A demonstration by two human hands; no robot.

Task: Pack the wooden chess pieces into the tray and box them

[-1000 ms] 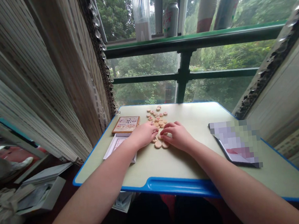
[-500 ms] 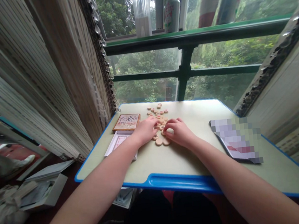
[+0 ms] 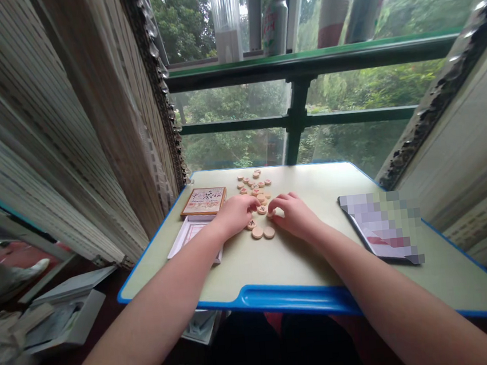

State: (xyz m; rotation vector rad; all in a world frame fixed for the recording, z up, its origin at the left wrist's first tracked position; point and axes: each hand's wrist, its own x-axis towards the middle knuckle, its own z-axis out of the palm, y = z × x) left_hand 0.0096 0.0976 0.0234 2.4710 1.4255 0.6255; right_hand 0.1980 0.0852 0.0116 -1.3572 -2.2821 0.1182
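Observation:
Round wooden Chinese chess pieces (image 3: 262,209) lie in a loose, partly heaped strip down the middle of the small table (image 3: 311,262). My left hand (image 3: 236,215) reaches in from the left, its curled fingertips among the pieces. What those fingers hold, if anything, is hidden. Across from it, my right hand (image 3: 294,215) has thumb and finger pinched at the edge of one pale piece, largely covered by the fingertips. Two blank-faced pieces (image 3: 263,233) lie nearest me, and a piece with a dark character (image 3: 251,223) sits beside my left hand.
A printed box lid (image 3: 203,202) and an open white box tray (image 3: 184,242) lie at the left. At the right lies a phone-like flat device (image 3: 379,229), partly blurred out. Cans (image 3: 275,27) and stacked cups stand on the window ledge (image 3: 313,61). Curtains hang on both sides.
Both hands have shifted slightly apart, so a character piece between them shows more fully. The whole view has moved a little with the head.

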